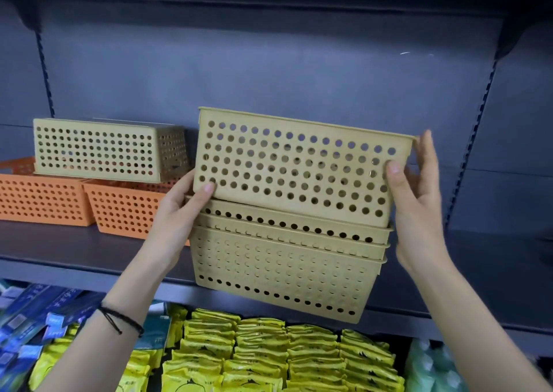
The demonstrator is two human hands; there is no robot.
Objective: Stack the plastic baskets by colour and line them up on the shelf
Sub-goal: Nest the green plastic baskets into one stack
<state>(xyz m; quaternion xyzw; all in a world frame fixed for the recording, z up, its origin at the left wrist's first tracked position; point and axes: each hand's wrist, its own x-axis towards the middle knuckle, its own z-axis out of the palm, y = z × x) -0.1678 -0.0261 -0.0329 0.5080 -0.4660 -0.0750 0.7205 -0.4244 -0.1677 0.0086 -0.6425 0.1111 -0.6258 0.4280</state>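
Tan basket (294, 167) clamped end to end, tilted: left hand (182, 209) closed on its lower left corner, thumb across the perforated wall; right hand (414, 191) pressed on its right end, thumb on the wall, fingers behind. Partly nested atop a tan stack (281, 272) at the grey shelf (74, 248) front edge. Further left, an upturned tan basket (101, 149) lying across two orange baskets (45, 198). Below, yellow packets (269, 355).
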